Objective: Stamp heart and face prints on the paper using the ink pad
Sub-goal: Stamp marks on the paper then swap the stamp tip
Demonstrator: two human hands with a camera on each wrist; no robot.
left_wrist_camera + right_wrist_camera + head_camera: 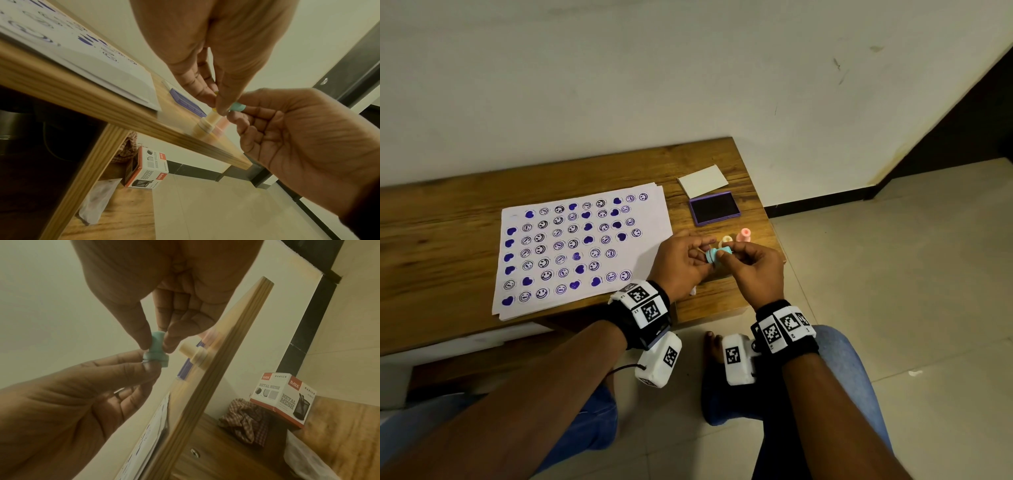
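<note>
Both hands hold a small teal stamp (717,256) just above the table's right front corner. My right hand (726,257) pinches its narrow handle (158,338) between thumb and forefinger. My left hand (703,255) grips its wider base (157,361) with the fingertips. A cream stamp (726,240) and a pink stamp (743,234) stand on the table just behind the hands. Beyond them the purple ink pad (715,207) lies open, with its white lid (702,181) further back. The white paper (582,246), covered with purple heart and face prints, lies to the left.
The wooden table (448,205) stands against a pale wall, and its right edge is close to the stamps. Under it are an orange-and-white box (283,399), a checked cloth (244,418) and a plastic bag (96,199). Tiled floor (893,274) lies to the right.
</note>
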